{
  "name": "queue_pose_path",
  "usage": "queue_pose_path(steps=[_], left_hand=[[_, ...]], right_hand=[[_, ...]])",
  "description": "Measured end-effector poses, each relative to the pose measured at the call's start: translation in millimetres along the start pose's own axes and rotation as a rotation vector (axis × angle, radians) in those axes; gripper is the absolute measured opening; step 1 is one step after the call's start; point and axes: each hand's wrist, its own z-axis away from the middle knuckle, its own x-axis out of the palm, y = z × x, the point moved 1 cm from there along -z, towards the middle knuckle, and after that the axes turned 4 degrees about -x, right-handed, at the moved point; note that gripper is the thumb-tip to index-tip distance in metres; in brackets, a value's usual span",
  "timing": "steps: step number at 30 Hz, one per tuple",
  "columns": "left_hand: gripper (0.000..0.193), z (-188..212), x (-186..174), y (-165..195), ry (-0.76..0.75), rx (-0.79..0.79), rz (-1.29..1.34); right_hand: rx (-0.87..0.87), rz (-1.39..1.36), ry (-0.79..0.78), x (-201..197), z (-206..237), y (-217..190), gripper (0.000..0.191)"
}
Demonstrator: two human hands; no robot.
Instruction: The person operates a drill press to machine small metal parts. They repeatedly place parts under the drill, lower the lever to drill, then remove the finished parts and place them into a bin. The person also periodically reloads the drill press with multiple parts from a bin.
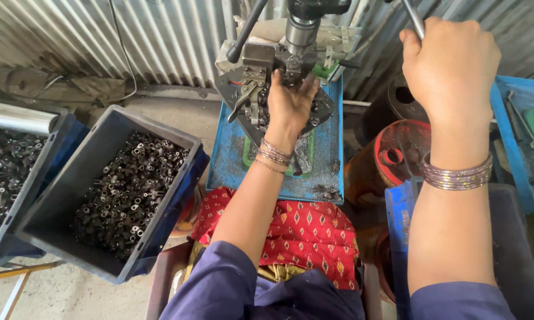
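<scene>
My right hand (pixel 450 68) is raised at the upper right, fist closed around the metal lever handle (pixel 414 18) of a drill press. My left hand (pixel 290 102) reaches forward onto the dark metal jig (pixel 246 95) under the press spindle (pixel 301 29), fingers resting on the fixture among small dark parts. What the fingers grip, if anything, is hidden by the hand. The jig sits on a blue table plate (pixel 231 160) dusted with metal shavings. Both wrists wear thin bangles.
A grey crate (pixel 178 142) full of small dark metal parts stands at my left, with another bin of parts (pixel 6 172) beyond it. Red drum-like objects (pixel 397 154) and blue trays (pixel 516 136) stand at right. Corrugated metal wall behind. Red patterned cloth (pixel 302 231) covers my lap.
</scene>
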Motion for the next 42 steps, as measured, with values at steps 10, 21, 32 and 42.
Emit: queue_pose_path(steps=[10, 21, 32, 42], left_hand=[[0.043, 16, -5, 2, -0.045, 0.018, 0.097], [0.071, 106, -6, -130, -0.119, -0.106, -0.544], [0.045, 129, 10, -53, 0.125, 0.679, -2.533], [0.044, 117, -26, -18, 0.277, 0.929, -2.476]], right_hand=[[-0.044, 0.045, 0.065, 3, 2, 1, 0.026], [-0.057, 0.047, 0.113, 3, 3, 0, 0.018], [-0.075, 0.002, 0.144, 6, 6, 0, 0.015], [-0.026, -0.08, 0.101, 3, 3, -3, 0.019]])
